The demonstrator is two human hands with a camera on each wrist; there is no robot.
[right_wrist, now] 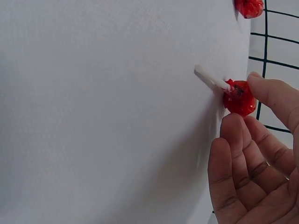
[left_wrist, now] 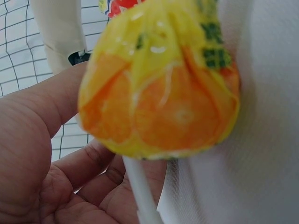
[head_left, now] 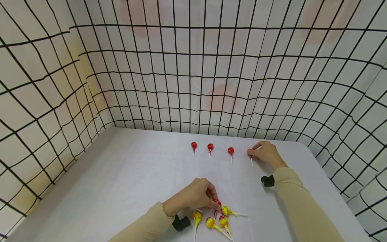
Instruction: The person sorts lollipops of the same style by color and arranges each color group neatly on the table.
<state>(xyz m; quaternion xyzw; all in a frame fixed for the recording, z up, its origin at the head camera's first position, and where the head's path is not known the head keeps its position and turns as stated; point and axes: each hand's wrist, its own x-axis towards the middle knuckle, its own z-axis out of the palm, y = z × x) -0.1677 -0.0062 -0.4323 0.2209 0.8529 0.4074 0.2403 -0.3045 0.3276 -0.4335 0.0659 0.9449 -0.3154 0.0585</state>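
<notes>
— Where was the right hand (head_left: pixel 266 154)?
— Near the bench's (head_left: pixel 121 174) far edge, fingertips pinching a red lolly (right_wrist: pixel 239 97) at the row's end.
— And the left hand (head_left: pixel 196 195)?
— At the near edge, fingers curled on the lolly pile (head_left: pixel 217 215).
— How would they handle?
— Probably light, rigid, crinkly-wrapped; the stick looked the surest hold.

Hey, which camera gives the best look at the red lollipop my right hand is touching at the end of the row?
The right wrist view. There the red lollipop fills the frame sharply, white stick on the table, right hand fingertips at its head. The head view shows it small and mostly hidden under that hand, at the end of the row. The left wrist view does not show it.
</notes>
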